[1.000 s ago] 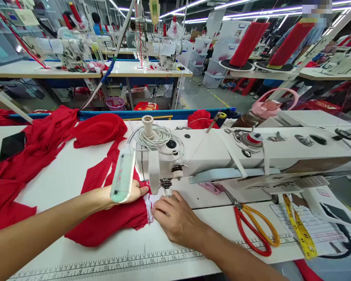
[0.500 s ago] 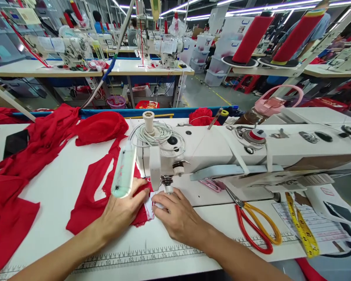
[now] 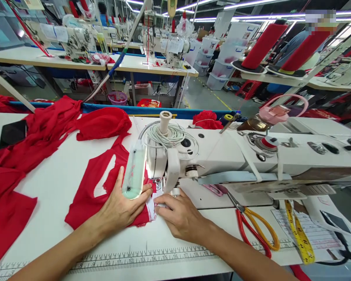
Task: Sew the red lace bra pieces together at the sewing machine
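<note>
My left hand (image 3: 121, 207) lies on a cut piece of red fabric (image 3: 86, 195), fingers spread either side of the clear guard (image 3: 133, 171) on the sewing machine (image 3: 222, 150). Its fingertips reach the cloth near the presser foot (image 3: 158, 181). At the right of the foot, my right hand (image 3: 181, 214) has curled fingers, with thumb and index finger pinched at the edge of a white fabric piece (image 3: 150, 207). This white piece lies on the red cloth beneath the needle area. The machine head hides part of the fabric.
Scissors (image 3: 248, 222) with red and orange handles lie at right, near a yellow tape measure (image 3: 300, 234). A printed ruler (image 3: 146, 255) runs along the table's front. More red fabric (image 3: 6, 195) covers the left side. A pink-lidded bottle (image 3: 273, 115) stands behind the machine.
My left hand has spread its fingers wider, one now on the left of the guard. The right hand stays beside the presser foot. The camera view has shifted slightly.
</note>
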{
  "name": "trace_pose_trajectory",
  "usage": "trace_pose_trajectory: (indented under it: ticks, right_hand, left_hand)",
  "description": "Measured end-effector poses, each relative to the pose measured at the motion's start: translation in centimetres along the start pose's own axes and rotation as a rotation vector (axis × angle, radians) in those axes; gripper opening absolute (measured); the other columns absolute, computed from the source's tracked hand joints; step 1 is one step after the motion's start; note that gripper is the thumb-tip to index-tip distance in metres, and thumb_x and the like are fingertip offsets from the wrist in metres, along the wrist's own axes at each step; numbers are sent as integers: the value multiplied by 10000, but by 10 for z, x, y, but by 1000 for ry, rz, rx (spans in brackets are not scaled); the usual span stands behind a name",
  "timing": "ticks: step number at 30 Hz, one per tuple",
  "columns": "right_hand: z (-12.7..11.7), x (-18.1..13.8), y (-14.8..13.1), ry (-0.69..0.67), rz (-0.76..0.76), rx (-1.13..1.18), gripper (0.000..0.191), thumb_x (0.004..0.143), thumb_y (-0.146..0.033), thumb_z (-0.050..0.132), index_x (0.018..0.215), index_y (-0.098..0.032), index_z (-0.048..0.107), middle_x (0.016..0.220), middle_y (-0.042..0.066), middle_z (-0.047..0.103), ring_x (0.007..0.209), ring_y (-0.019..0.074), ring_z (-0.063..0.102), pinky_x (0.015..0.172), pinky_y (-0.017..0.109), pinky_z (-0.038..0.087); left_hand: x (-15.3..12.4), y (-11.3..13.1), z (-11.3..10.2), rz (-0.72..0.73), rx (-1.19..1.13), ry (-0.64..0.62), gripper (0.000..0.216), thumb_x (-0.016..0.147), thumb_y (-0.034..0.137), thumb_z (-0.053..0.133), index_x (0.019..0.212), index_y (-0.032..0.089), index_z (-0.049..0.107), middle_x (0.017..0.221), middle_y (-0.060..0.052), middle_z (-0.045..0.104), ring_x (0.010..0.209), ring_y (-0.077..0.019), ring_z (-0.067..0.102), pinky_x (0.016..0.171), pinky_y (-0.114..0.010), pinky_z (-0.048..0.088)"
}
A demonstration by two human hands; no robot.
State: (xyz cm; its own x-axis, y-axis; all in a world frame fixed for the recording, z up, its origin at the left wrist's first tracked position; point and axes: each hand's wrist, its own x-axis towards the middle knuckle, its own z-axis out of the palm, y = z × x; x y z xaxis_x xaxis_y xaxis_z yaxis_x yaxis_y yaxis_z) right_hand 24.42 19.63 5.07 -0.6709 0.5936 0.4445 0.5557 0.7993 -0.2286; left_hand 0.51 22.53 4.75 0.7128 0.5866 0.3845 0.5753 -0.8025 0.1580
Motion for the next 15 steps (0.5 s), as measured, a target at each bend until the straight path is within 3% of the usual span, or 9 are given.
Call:
trace_pose_trajectory:
  ticks: [9, 12, 15]
  right_hand:
    - [1, -4, -3, 10, 35, -57, 348, 796, 12, 482, 1036, -181, 642, 1144, 59, 709, 826, 184, 570, 1004, 428, 337]
    - [3, -4, 0, 12, 60, -83, 389, 785, 8, 479, 1082, -175, 651, 934, 58, 716, 867, 221, 577, 1010, 452, 335]
    - [5, -3, 3, 3, 73, -104, 434, 764, 0, 488, 1129, -167, 654, 708, 28, 628, 878, 245, 571, 1010, 469, 341]
  left_hand:
    - [-10, -4, 10, 5, -17, 24, 476, 953, 81, 502, 1400, 239, 547, 1251, -92, 698, 1141, -267, 649, 1155, -694, 310]
    - [-7, -10, 13, -11, -14, 38, 541, 945, 89, 514, 1461, 247, 489, 1267, -100, 692, 1192, -294, 631, 1150, -715, 304]
    - [-2, -15, 15, -53, -10, 35, 543, 949, 112, 522, 1473, 253, 484, 1251, -89, 698, 1204, -305, 625, 1151, -698, 321]
